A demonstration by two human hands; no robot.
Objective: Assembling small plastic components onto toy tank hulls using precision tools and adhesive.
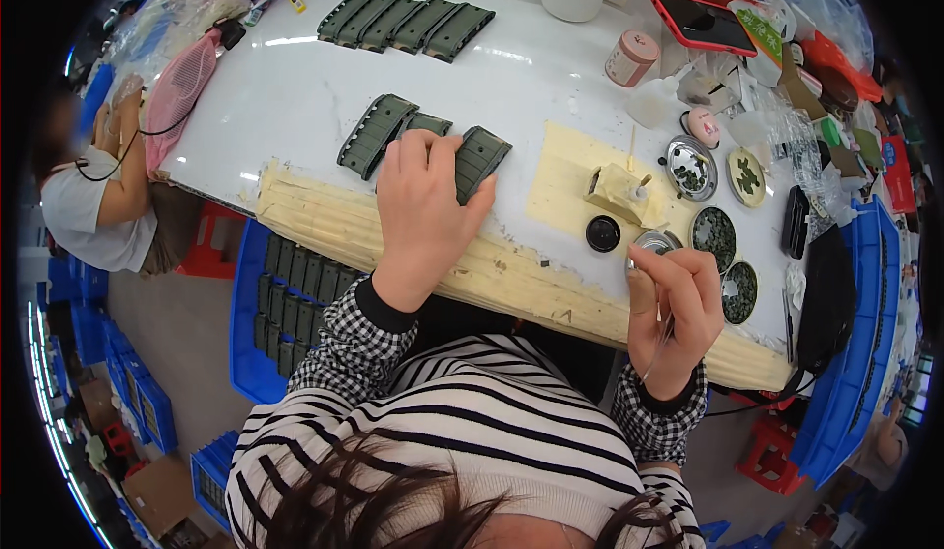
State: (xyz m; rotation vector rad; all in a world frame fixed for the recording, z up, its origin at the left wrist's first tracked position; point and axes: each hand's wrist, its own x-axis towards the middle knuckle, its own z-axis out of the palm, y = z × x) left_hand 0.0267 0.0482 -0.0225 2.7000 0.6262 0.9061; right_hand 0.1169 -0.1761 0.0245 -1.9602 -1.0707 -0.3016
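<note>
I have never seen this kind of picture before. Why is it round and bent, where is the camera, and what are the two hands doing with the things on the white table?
There is no machine here. A camera worn on a person's head looks down, and its wide lens bends the straight edges.

The left hand rests on a dark green ribbed plastic piece on the white table. More such pieces lie beside it and in a row farther back.

The right hand holds a thin metal tool, possibly tweezers, beside a small round metal tin. Small round dishes of dark green bits stand near it. A blue crate under the table holds more green pieces.
</note>
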